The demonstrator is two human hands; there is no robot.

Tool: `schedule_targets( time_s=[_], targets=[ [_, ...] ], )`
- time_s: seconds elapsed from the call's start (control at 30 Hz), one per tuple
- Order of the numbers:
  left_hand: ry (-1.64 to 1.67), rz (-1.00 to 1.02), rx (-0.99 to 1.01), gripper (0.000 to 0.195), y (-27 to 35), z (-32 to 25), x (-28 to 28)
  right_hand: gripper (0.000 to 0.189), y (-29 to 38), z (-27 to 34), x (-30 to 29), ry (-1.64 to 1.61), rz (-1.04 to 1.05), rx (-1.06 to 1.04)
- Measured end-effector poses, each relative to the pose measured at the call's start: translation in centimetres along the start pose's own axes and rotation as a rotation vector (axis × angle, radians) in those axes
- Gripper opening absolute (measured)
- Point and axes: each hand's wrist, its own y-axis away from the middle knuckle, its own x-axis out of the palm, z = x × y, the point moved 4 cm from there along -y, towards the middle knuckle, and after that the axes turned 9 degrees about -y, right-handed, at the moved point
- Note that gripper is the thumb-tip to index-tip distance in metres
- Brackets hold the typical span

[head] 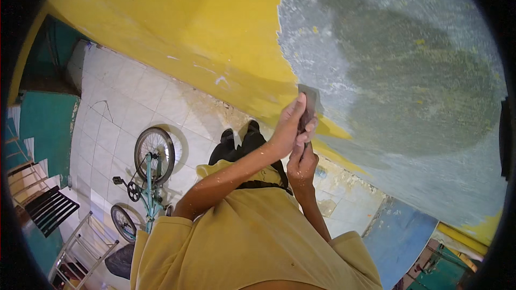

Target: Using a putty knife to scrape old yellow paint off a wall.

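Note:
A flat scraper or putty knife (308, 102) rests with its metal blade against the wall, at the border between yellow paint (238, 36) and a large bare grey patch (403, 72). My left hand (291, 125) grips the blade part, thumb laid along its face and fingers wrapped round the far edge. Just below, my right hand (302, 166) is closed round the handle, which it mostly hides. The patch has a ragged edge and a few yellow specks. Pale flakes cling to my left forearm (238, 171).
Left of my feet, a turquoise bicycle (149, 189) is on the white tiled floor (121, 84). A metal rack (80, 245) and a black slatted seat (52, 210) are at the lower left. A blue panel (399, 237) lies at the lower right. Debris lines the wall's base (225, 106).

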Motion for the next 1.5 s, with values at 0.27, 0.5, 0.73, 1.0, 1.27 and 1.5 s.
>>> schedule_targets(
  time_s=[0.27,0.5,0.73,1.0,1.27,1.5],
  targets=[
    [0.004,-0.005,-0.047,0.046,0.3,-0.8,0.4,0.026,-0.3,1.6,0.1,0.039,-0.025,0.055],
    [0.04,0.026,-0.054,0.045,0.5,-1.4,1.4,0.028,0.1,2.2,-0.5,0.063,-0.002,0.088],
    [0.014,0.026,-0.002,0.048,0.8,-3.3,1.2,0.03,-1.0,3.5,0.2,0.099,0.012,0.059],
    [0.093,0.044,-0.027,0.047,0.5,-1.7,2.1,0.032,-0.3,3.2,-1.2,0.139,-0.009,0.071],
    [0.081,0.031,-0.033,0.045,0.8,-1.5,1.4,0.027,0.0,3.1,-0.9,0.14,0.022,0.067],
    [0.081,0.074,-0.005,0.046,0.1,-1.3,1.5,0.027,-0.4,3.1,-1.0,0.144,0.016,0.066]
  ],
)
